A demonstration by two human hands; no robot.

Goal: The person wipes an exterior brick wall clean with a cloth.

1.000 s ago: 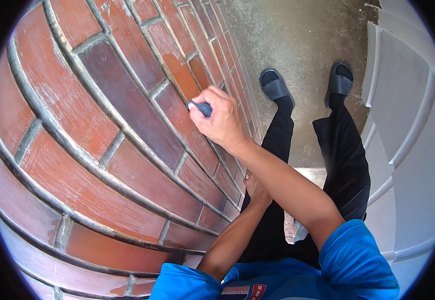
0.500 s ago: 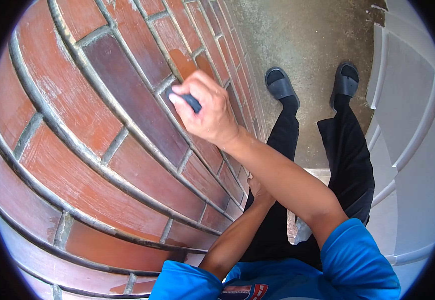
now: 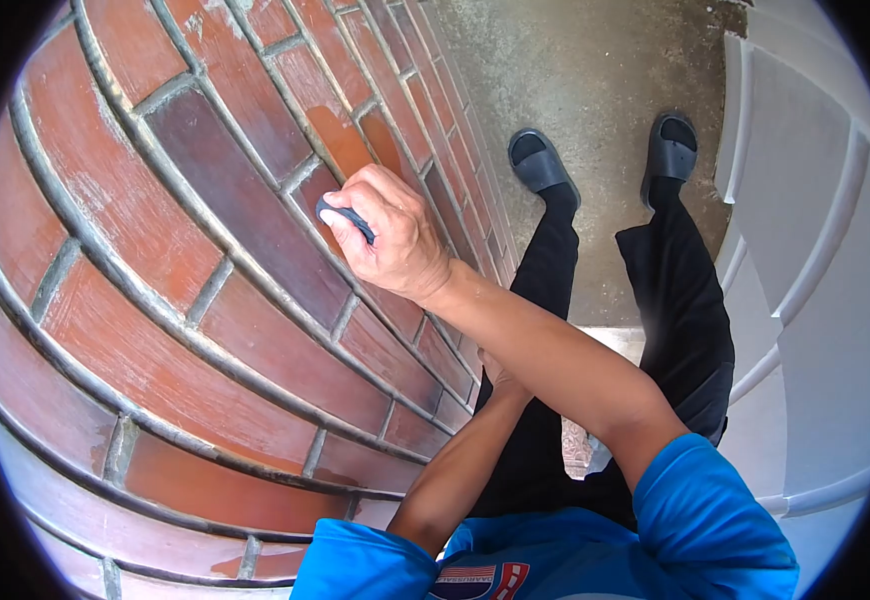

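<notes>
My right hand (image 3: 387, 232) is closed around a small dark block (image 3: 348, 218) with rounded edges, pressed against the brick wall (image 3: 240, 195). Under it lies a reddish brick beside a darker purplish one. A wet-looking orange patch (image 3: 339, 138) shows just above my knuckles. Lower down, my left hand (image 3: 496, 372) is at the wall's near side, beside my leg. My right forearm crosses close by it, and its fingers are mostly hidden. Many bricks carry whitish streaks, with grey mortar joints between them.
A bare concrete floor (image 3: 595, 60) lies beyond, where my feet stand in dark slide sandals (image 3: 672, 160). A pale panelled surface (image 3: 805, 200) curves along the right side. Another brick low on the wall has a darker wet area (image 3: 225, 487).
My right hand with the dark block is slightly further left and up in view. The whole view has shifted a little left, wall and feet included.
</notes>
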